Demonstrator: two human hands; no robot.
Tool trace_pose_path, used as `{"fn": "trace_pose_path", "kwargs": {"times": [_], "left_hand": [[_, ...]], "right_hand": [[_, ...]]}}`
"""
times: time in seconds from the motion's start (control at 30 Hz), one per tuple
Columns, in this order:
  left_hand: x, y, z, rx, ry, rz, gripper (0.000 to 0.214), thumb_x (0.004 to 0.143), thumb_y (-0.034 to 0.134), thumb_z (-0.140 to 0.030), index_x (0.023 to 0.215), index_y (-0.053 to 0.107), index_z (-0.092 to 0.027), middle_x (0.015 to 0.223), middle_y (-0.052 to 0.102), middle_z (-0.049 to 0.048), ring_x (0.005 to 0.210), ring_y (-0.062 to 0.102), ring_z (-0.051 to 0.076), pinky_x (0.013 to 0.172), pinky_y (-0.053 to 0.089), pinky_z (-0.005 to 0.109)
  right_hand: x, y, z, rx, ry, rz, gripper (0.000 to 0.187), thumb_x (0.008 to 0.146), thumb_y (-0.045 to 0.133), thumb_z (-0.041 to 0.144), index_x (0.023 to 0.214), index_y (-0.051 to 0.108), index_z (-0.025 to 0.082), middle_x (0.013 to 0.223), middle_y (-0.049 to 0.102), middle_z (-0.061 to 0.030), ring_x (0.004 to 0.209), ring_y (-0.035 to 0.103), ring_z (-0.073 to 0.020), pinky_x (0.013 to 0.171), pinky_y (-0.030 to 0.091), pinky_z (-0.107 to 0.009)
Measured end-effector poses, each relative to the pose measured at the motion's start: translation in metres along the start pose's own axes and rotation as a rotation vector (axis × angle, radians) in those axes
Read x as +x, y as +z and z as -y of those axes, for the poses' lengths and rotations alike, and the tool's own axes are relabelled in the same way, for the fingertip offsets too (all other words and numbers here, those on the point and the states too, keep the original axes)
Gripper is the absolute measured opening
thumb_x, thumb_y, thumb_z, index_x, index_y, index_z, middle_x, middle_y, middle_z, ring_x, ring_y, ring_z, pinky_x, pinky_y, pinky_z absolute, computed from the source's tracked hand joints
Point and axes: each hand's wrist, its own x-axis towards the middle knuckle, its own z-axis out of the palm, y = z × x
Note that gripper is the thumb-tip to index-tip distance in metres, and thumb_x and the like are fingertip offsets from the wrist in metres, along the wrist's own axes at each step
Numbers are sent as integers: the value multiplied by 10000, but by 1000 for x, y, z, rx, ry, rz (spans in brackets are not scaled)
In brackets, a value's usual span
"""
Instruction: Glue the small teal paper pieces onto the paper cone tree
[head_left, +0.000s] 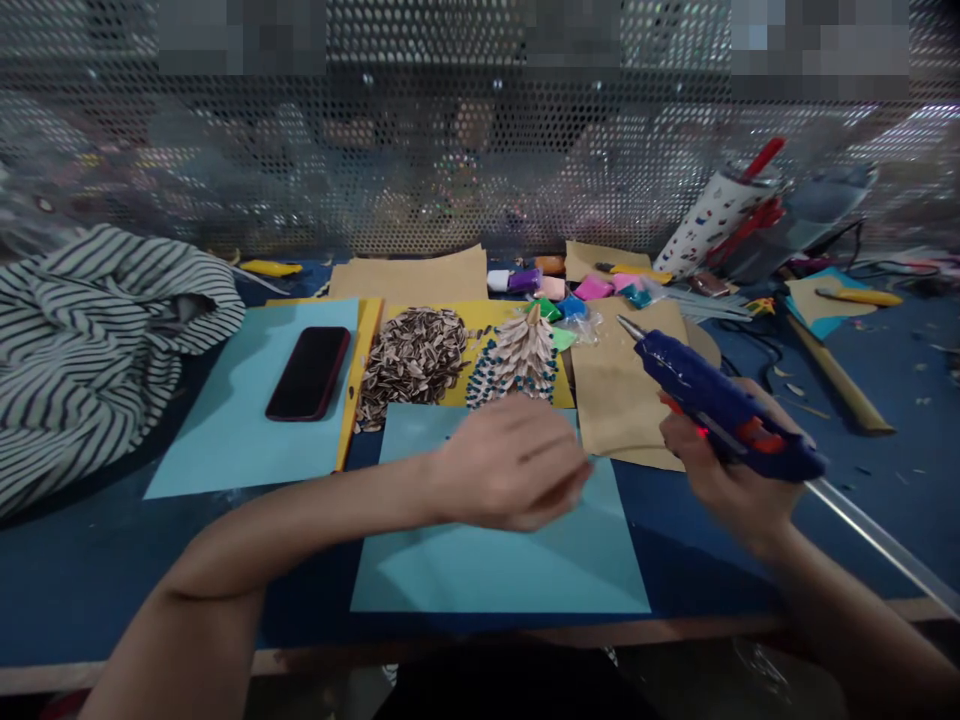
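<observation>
My right hand (724, 480) is wrapped round the handle of a blue hot glue gun (701, 385). Its metal nozzle points up and left, a red light glows on it, and a clear glue stick (862, 525) trails from its back. My left hand (517, 465) hovers over a light blue sheet (495, 575), fingers curled in; whatever they hold, if anything, is hidden. Just behind that hand stands a cone of overlapping pale seeds or shells with teal tips (521, 360), its lower part covered. Beside it lies a heap of striped sunflower seeds (416, 355) on yellow paper.
A phone (309, 373) rests on another blue sheet at left, near striped cloth (90, 340). Small coloured packets (592, 288) and brown paper (630, 400) lie behind. A patterned tumbler (709, 225) stands at back right, before a perforated metal panel (420, 170).
</observation>
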Motion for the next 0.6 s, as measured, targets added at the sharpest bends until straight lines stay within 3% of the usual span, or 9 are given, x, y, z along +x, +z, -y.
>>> {"fn": "trace_pose_path", "kwargs": {"times": [0.1, 0.17, 0.33, 0.43, 0.6], "left_hand": [[19, -27, 20, -12, -214, -273, 157, 875, 483, -105, 758, 567, -169, 702, 637, 25, 673, 590, 116, 639, 498, 253], [27, -37, 35, 33, -316, -330, 144, 894, 507, -142, 786, 596, -173, 733, 654, 16, 696, 590, 111, 677, 494, 263], [31, -36, 63, -216, -544, -110, 155, 915, 552, -252, 930, 695, -194, 957, 732, 14, 894, 661, 126, 786, 520, 236], [28, -31, 68, -337, -561, -34, 176, 911, 568, -269, 985, 709, -195, 1021, 733, 29, 971, 666, 135, 873, 519, 243], [26, -28, 70, -386, -560, -7, 152, 881, 614, -260, 961, 727, -198, 1020, 737, 35, 967, 671, 141, 903, 523, 251]], "right_hand": [[2, 2, 16, -34, -258, -99, 110, 788, 669, 279, 801, 589, 204, 721, 640, -41, 640, 642, -178, 590, 531, -295], [2, 5, 23, -19, -376, -92, 92, 801, 653, 254, 822, 580, 202, 719, 634, -30, 616, 631, -156, 562, 524, -268], [-8, 17, 22, 61, -387, 58, 195, 787, 658, 182, 956, 563, 207, 764, 626, -24, 639, 614, -158, 551, 521, -275], [-13, 23, 18, 56, -337, 84, 163, 798, 640, 183, 933, 555, 217, 756, 607, -12, 639, 604, -149, 553, 516, -271], [-14, 24, 18, 19, -290, 106, 105, 812, 627, 196, 879, 549, 215, 737, 601, -6, 624, 595, -138, 547, 503, -257]]}}
